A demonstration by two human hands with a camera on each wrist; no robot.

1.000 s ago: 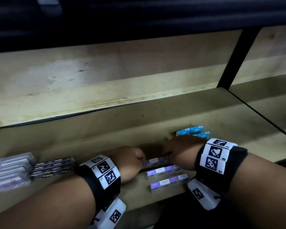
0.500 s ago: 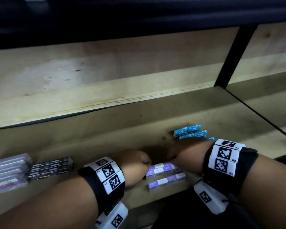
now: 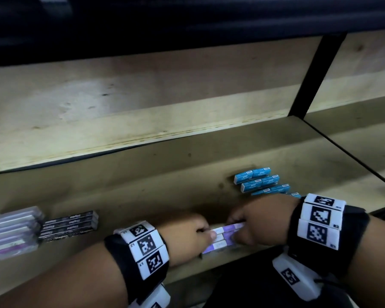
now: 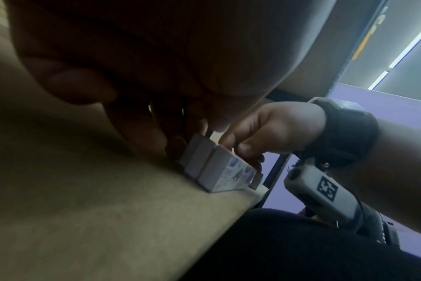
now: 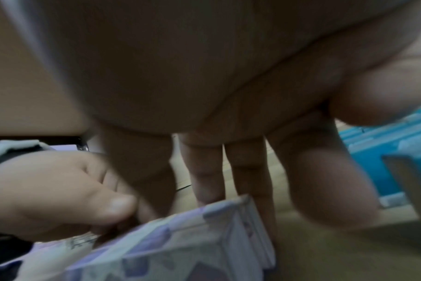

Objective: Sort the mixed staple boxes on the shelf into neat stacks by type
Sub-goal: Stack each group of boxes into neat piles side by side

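Three purple-and-white staple boxes (image 3: 222, 237) lie pressed side by side near the shelf's front edge. My left hand (image 3: 206, 233) grips their left ends, with the thumb on the near box and the fingers behind the far one. My right hand (image 3: 236, 230) grips the right ends the same way. The left wrist view shows the box row (image 4: 212, 171) end-on, with the right hand's thumb on top. In the right wrist view, my right hand's fingers (image 5: 250, 180) reach down behind the boxes (image 5: 180, 237). Blue staple boxes (image 3: 260, 181) lie in a staggered row behind my right hand.
Black staple boxes (image 3: 69, 225) lie in a row at the left, beside clear-wrapped purple packs (image 3: 11, 232) at the far left. The wooden shelf (image 3: 153, 174) has a back board. A black upright post (image 3: 313, 74) stands at the right, and a dark shelf edge runs overhead.
The purple boxes, earlier spaced apart, have been pushed together into a tight row. Both hands have closed in on the row and drawn slightly toward the front edge.
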